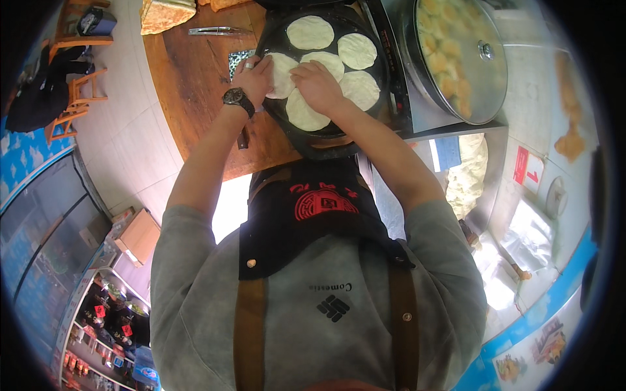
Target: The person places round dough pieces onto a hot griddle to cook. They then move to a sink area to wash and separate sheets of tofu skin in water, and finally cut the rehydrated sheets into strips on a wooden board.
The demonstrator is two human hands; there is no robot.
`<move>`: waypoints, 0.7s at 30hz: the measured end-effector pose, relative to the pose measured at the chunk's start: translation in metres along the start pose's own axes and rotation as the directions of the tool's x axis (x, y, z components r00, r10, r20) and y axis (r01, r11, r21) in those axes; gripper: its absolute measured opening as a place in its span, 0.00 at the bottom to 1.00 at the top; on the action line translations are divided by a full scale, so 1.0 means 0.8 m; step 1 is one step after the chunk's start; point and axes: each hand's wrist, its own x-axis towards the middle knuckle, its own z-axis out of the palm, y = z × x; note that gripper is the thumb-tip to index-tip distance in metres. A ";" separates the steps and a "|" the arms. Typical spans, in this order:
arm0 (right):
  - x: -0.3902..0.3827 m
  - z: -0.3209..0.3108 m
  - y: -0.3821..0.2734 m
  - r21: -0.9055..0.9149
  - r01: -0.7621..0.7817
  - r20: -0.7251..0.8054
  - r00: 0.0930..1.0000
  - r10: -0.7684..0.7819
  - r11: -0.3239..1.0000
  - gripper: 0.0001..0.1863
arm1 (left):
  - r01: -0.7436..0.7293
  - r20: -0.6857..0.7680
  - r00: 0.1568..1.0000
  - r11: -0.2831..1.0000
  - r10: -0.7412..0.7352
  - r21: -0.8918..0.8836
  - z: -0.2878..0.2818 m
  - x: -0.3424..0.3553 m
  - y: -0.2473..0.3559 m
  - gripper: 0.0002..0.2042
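Six pale, flat dough discs are carried by the round black griddle, which is set at the right edge of the wooden worktop; the leftmost dough disc is placed by the griddle's left edge, between the two hands. Its left side is met by the fingers of the left hand, which are bent and held close together; its right side is neared by the fingertips of the right hand, whose fingers are curled, and by which part of the middle dough disc is covered; whether dough is pinched by either of the hands cannot be told. The leftmost disc is laid flat; no pointed end is shown, but its visible part is stretched longest from the griddle's near edge toward its far edge.

The bottom dough disc is laid by the griddle's near edge; the top dough disc is laid by the far edge, with its longer axis running left to right. Metal tongs are laid crosswise toward the worktop's far edge; flatbreads are stacked at its far left corner; beyond the griddle's right side, pieces of food are covered by a glass lid.
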 end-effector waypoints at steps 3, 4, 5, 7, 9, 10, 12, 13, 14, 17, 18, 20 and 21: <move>-0.013 -0.006 -0.017 0.055 0.031 -0.015 0.999 -0.030 0.998 0.13 | 0.075 0.187 0.978 0.994 -0.089 0.082 -0.027 0.011 -0.004 0.33; -0.015 -0.004 -0.015 0.053 0.032 -0.009 0.999 -0.032 0.998 0.14 | 0.077 0.180 0.980 0.994 -0.090 0.081 -0.032 0.014 -0.008 0.32; -0.020 -0.003 -0.013 0.050 0.033 -0.004 0.999 -0.033 0.998 0.14 | 0.078 0.149 0.986 0.997 -0.076 -0.008 -0.029 0.014 -0.017 0.29; -0.020 -0.007 -0.014 0.016 0.015 0.018 1.000 -0.015 1.000 0.15 | 0.071 0.088 0.995 0.980 -0.055 -0.184 -0.025 0.010 -0.038 0.23; -0.014 -0.019 -0.024 -0.048 -0.019 0.051 0.998 0.022 0.999 0.16 | 0.061 0.029 0.998 0.978 -0.056 -0.198 -0.028 0.000 -0.049 0.19; -0.011 -0.022 -0.029 -0.038 0.008 0.065 0.998 -0.006 0.999 0.16 | 0.053 -0.003 0.999 0.977 -0.055 -0.206 -0.033 -0.003 -0.047 0.16; -0.010 -0.025 -0.037 -0.014 0.058 0.096 0.994 -0.056 0.998 0.17 | 0.005 0.022 1.000 0.981 0.000 -0.192 -0.040 -0.019 -0.027 0.17; -0.012 -0.020 -0.034 -0.014 0.051 0.093 0.994 -0.049 0.999 0.17 | -0.046 0.027 0.998 0.989 0.050 -0.139 -0.042 -0.026 -0.015 0.17; -0.015 -0.010 -0.030 -0.016 0.043 0.090 0.995 -0.041 0.999 0.17 | -0.098 0.034 0.994 0.991 0.102 -0.086 -0.041 -0.031 -0.006 0.18; -0.013 -0.010 -0.008 0.024 -0.026 0.001 1.000 0.026 0.999 0.17 | -0.034 0.066 0.997 0.998 0.038 -0.052 -0.027 -0.052 0.005 0.18; -0.012 -0.015 0.001 0.047 -0.055 -0.041 0.998 0.057 0.997 0.17 | -0.007 0.070 0.997 0.999 0.011 -0.049 -0.025 -0.056 0.006 0.17; -0.016 -0.028 0.025 0.058 -0.133 -0.121 0.983 0.139 0.989 0.18 | 0.022 0.090 0.996 0.997 -0.016 -0.073 -0.025 -0.057 0.009 0.18; -0.015 -0.042 0.033 0.102 -0.173 -0.124 0.975 0.185 0.980 0.18 | 0.044 0.102 0.994 0.996 -0.036 -0.083 -0.026 -0.060 0.010 0.19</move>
